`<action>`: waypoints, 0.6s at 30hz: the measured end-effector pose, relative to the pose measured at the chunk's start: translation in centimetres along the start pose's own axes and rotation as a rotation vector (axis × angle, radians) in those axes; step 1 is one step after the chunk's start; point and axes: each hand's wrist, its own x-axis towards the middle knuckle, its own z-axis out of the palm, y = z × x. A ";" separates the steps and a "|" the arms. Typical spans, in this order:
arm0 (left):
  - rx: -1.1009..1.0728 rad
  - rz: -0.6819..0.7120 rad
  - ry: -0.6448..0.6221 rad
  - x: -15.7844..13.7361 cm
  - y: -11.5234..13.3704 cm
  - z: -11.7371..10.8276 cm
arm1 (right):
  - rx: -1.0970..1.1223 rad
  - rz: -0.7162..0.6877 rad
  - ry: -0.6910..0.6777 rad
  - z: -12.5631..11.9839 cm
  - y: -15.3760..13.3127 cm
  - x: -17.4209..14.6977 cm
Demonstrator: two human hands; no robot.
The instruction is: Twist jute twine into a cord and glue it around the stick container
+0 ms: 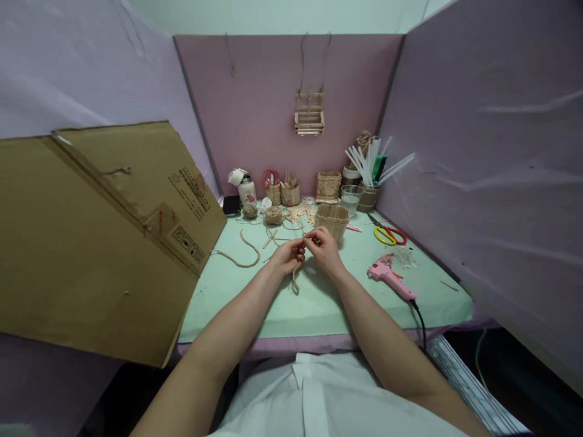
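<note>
My left hand [290,255] is closed on a tan cord [296,282], whose looped end hangs below the fingers over the table. Close against it, my right hand [322,246] pinches at the same spot, its fingertips meeting those of the left. The cord between the fingertips is too small to make out clearly. Just behind the right hand stands a small woven-looking basket [332,220]. Left of my hands another length of cord [246,264] curves across the pale green tabletop [273,315], near crossed wooden sticks [269,238].
A pink glue gun [392,277] with a black cable lies at right, near scissors [389,233]. Twine balls [273,215], a water cup [351,199] and a pot of white sticks [368,197] line the back. A cardboard sheet [104,243] leans at left.
</note>
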 end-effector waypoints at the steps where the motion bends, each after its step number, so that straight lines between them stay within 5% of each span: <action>1: 0.022 0.047 -0.006 0.0 -0.1 0.0 | 0.019 0.030 0.010 0.0 0.0 0.0; 7: 0.359 0.443 0.119 0.2 -0.9 0.0 | 0.304 0.382 -0.081 -0.1 0.5 0.2; 13: 0.954 0.583 0.127 0.0 -1.1 -0.1 | 0.367 0.477 -0.005 0.0 1.0 0.3; 18: 1.054 0.629 0.115 -0.7 -1.3 0.3 | 0.394 0.517 0.019 0.3 1.5 0.3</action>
